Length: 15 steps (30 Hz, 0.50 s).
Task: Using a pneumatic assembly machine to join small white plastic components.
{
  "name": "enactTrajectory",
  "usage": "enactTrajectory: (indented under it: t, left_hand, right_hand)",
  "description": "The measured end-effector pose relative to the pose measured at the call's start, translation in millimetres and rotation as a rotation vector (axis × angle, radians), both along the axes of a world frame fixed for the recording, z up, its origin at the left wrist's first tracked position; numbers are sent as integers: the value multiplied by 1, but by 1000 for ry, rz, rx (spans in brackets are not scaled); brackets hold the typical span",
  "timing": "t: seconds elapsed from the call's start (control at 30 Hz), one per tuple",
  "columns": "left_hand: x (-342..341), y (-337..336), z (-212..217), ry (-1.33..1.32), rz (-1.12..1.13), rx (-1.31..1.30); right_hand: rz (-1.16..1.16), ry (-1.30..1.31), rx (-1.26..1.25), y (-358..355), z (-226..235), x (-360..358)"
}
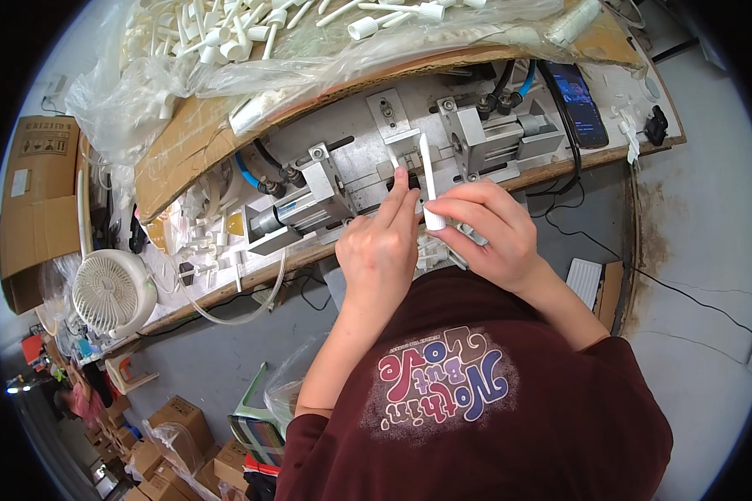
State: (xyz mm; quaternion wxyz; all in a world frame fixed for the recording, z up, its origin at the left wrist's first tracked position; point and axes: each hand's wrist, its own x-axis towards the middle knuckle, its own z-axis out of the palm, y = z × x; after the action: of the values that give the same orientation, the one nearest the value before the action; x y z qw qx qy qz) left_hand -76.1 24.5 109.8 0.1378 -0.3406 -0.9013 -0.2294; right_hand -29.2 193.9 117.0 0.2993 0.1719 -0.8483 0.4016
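My right hand [495, 227] pinches a white ribbed cap [434, 219] between thumb and fingers. The cap's long thin white stem [427, 165] points up and away from me. Beside it, my left hand [384, 238] has its fingers close together. Just past its fingertips a short white stem [394, 156] sticks out, its lower end hidden by the fingers. Both hands are in front of a small metal fixture [386, 117], between a left pneumatic clamp [313, 196] and a right pneumatic clamp [493, 138].
Many white stemmed caps [234, 37] lie on plastic film over a cardboard sheet [200, 138] above the clamps. A phone [578, 104] and black cables are at the right. A white fan [113, 292] stands left, near a clear hose. Cardboard boxes [180, 422] sit on the floor.
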Motion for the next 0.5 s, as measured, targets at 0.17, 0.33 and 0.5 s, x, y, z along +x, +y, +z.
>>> enactTrajectory:
  t: [0.17, 0.33, 0.5]
  left_hand:
    - [0, 0, -1, 6, -1, 9]
    - [-1, 0, -1, 9, 6, 12]
    - [0, -1, 1, -18, 1, 38]
  right_hand:
    - [8, -9, -12, -1, -3, 1]
    - [9, -12, -17, -3, -3, 3]
    - [1, -12, -14, -4, 0, 5]
